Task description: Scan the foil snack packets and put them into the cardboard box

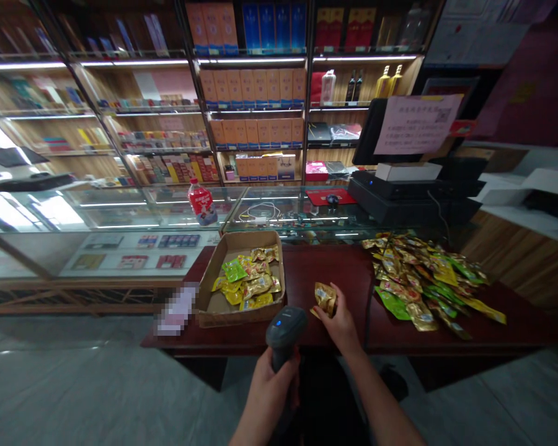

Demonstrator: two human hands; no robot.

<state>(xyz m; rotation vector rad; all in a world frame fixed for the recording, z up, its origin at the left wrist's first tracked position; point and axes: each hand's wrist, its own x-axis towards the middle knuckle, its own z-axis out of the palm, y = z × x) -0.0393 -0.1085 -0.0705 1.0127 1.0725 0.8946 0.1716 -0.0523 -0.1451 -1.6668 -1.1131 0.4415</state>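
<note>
In the head view my left hand [273, 383] is wrapped round the grip of a dark barcode scanner [286, 328], which has a small blue light on top. My right hand [338, 317] pinches a gold snack packet [324, 298] just above the dark red table [323, 266]. Left of that packet is a shallow cardboard box [242, 318] with several yellow, green and gold packets [256, 286] in it. A large heap of gold, green and yellow packets [416, 279] lies loose on the table to the right of my right hand.
Behind the table runs a glass counter [279, 214] with a white cable, a red drink bottle [201, 202] and a mouse on a red pad [331, 198]. A monitor with a pink notice [416, 124] stands at the back right. Shelves of boxed goods [253, 87] line the wall.
</note>
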